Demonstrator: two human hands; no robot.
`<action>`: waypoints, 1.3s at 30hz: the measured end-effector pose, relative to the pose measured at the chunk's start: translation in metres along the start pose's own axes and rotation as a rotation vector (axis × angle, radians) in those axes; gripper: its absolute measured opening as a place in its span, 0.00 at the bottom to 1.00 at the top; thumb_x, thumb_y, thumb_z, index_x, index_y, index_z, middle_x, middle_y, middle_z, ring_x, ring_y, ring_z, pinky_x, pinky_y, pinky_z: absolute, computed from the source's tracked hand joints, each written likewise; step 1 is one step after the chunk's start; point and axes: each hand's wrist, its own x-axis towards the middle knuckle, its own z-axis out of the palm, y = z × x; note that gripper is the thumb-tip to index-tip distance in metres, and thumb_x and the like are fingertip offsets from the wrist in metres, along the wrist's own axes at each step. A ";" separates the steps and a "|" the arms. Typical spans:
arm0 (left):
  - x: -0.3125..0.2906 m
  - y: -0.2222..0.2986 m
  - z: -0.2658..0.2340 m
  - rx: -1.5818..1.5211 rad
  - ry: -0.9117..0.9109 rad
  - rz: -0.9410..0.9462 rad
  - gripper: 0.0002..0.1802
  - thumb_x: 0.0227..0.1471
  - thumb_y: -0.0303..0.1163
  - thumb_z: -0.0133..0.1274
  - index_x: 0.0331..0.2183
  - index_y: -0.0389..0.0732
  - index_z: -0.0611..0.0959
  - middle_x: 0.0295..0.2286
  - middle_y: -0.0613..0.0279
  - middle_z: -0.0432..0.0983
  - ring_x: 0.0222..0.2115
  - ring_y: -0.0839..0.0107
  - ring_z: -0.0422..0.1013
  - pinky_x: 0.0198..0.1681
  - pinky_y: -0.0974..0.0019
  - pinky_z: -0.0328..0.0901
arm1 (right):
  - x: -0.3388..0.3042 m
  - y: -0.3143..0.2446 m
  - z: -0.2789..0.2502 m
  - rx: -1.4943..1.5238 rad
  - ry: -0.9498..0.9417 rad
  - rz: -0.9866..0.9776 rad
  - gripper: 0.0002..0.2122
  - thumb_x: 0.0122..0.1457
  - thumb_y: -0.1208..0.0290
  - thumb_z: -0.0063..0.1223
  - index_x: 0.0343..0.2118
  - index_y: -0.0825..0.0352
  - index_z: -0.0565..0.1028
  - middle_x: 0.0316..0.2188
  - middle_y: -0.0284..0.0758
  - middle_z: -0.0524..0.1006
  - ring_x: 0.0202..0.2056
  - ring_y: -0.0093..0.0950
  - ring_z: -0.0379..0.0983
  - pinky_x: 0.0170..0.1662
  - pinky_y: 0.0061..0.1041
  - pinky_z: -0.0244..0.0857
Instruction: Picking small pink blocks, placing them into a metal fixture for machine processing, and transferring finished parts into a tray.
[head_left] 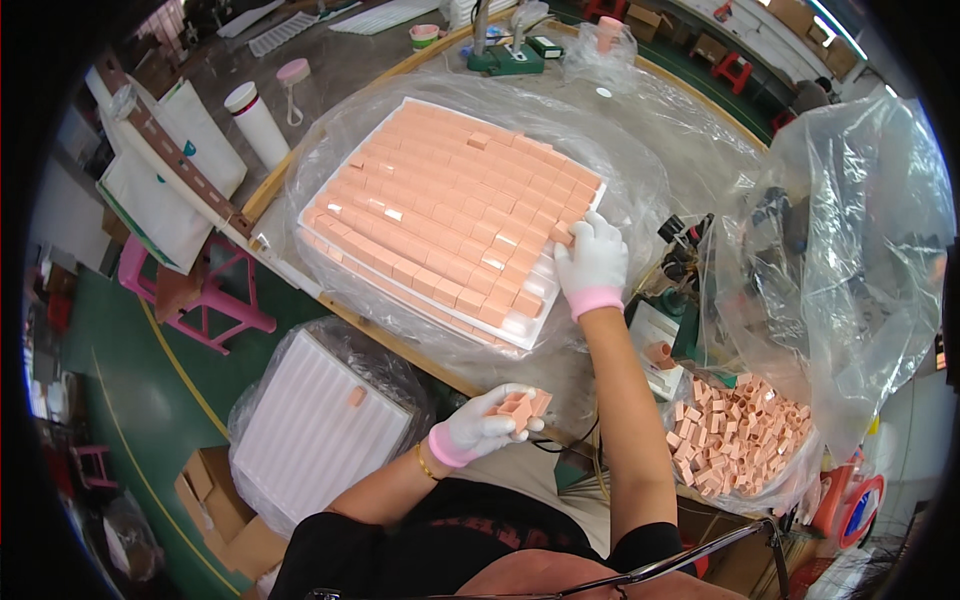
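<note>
A white tray lies on the table, filled with rows of small peach-coloured square pieces. My right hand, in a white glove with a pink cuff, is at the tray's right edge, its fingers closed on one peach piece at a row's end. Bare white grooves show just below that hand. Nearer my body, my gloved left hand is closed around several loose peach pieces, held above the table's front edge. Its palm side is partly hidden by them.
Many loose hollow peach pieces fill a clear bag at the right. A large clear plastic bag stands behind them. Green machine parts stand at the far edge. Lower left, a second ribbed white tray holds one piece. A pink stool is left.
</note>
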 end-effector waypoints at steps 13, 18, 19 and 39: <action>0.003 0.010 -0.007 0.012 0.037 -0.054 0.31 0.49 0.31 0.55 0.53 0.43 0.63 0.52 0.58 0.60 0.56 0.57 0.59 0.53 0.50 0.62 | -0.113 -0.005 -0.116 0.669 -0.957 0.012 0.11 0.48 0.75 0.52 0.36 0.69 0.72 0.28 0.41 0.73 0.31 0.35 0.73 0.36 0.28 0.67; 0.020 -0.002 0.000 0.007 0.038 -0.085 0.29 0.51 0.31 0.53 0.53 0.44 0.63 0.52 0.56 0.59 0.52 0.60 0.63 0.53 0.47 0.62 | -0.129 -0.005 -0.102 0.644 -0.791 0.128 0.13 0.50 0.71 0.54 0.38 0.69 0.68 0.35 0.46 0.71 0.35 0.44 0.72 0.40 0.34 0.66; 0.022 -0.004 0.000 -0.039 0.043 -0.063 0.29 0.50 0.33 0.54 0.53 0.43 0.63 0.52 0.57 0.61 0.51 0.61 0.63 0.53 0.47 0.62 | -0.125 -0.006 -0.105 0.706 -0.808 0.230 0.15 0.50 0.73 0.55 0.40 0.70 0.68 0.35 0.45 0.71 0.34 0.40 0.73 0.39 0.32 0.67; 0.014 -0.020 0.007 -0.081 0.101 0.013 0.30 0.46 0.38 0.59 0.50 0.45 0.67 0.48 0.56 0.63 0.46 0.64 0.65 0.46 0.58 0.68 | -0.068 -0.028 -0.046 0.164 -0.265 -0.091 0.19 0.47 0.60 0.59 0.41 0.64 0.74 0.47 0.40 0.68 0.50 0.40 0.62 0.51 0.40 0.56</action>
